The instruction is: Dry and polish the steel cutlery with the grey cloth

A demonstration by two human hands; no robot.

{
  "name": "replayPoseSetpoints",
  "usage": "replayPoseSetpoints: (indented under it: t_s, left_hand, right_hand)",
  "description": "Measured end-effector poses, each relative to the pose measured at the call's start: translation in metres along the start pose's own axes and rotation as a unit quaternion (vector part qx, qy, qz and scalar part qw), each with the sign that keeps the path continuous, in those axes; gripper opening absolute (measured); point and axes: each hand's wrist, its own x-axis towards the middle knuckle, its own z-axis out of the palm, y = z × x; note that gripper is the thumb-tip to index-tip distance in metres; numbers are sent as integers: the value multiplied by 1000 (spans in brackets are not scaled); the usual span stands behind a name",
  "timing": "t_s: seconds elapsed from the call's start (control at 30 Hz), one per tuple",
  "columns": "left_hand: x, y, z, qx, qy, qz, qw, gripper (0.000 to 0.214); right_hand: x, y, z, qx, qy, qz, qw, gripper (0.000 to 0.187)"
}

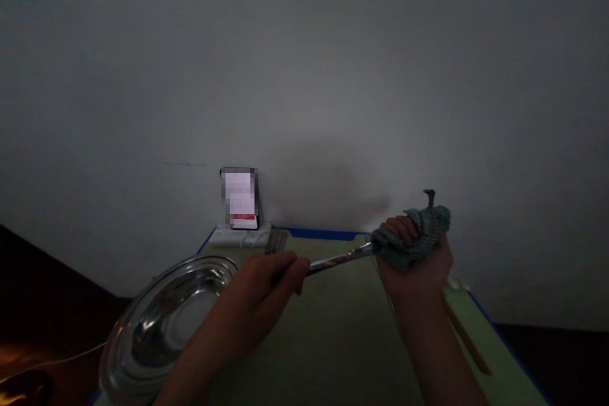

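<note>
My left hand (pixel 266 285) is closed around the handle end of a shiny metal utensil (pixel 340 259) that runs to the right above the green table top (pixel 333 342). My right hand (pixel 419 260) is a fist wrapped round a grey-green patterned cloth (pixel 423 231). The cloth is bunched around the utensil's other end, which is hidden inside it. Both hands are held up over the middle of the table.
A large steel bowl (pixel 166 323) sits at the table's left edge. A phone (pixel 240 198) stands propped on a white block (pixel 240 236) against the wall at the back. A wooden stick (pixel 466 336) lies along the right side. The table has a blue rim (pixel 326 233).
</note>
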Motion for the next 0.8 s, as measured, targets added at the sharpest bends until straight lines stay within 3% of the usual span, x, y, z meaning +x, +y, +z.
replayPoseSetpoints:
  t_s: [0.1,0.23,0.4,0.5,0.63,0.8]
  left_hand:
    - [-1,-2,-1,2,-3,-1,1000,38]
    - [0,-3,-1,-8,27,-11,1000,38]
    - [2,-7,-3,-8,36,-11,999,41]
    - [-3,-8,-10,5,-19,-2,1000,38]
    - [-15,-13,-22,15,-114,-8,993,25]
    - [-23,-16,-35,-50,-214,-11,976,26]
  right_hand:
    - [2,1,-4,-27,-18,12,999,25]
    - [2,7,-1,-80,17,1,997,14]
    - [-9,23,9,-107,32,9,994,20]
    - [-16,24,13,-103,35,20,994,22]
    - [-22,14,13,-52,-14,34,998,20]
    - [-24,7,12,-6,-45,47,998,22]
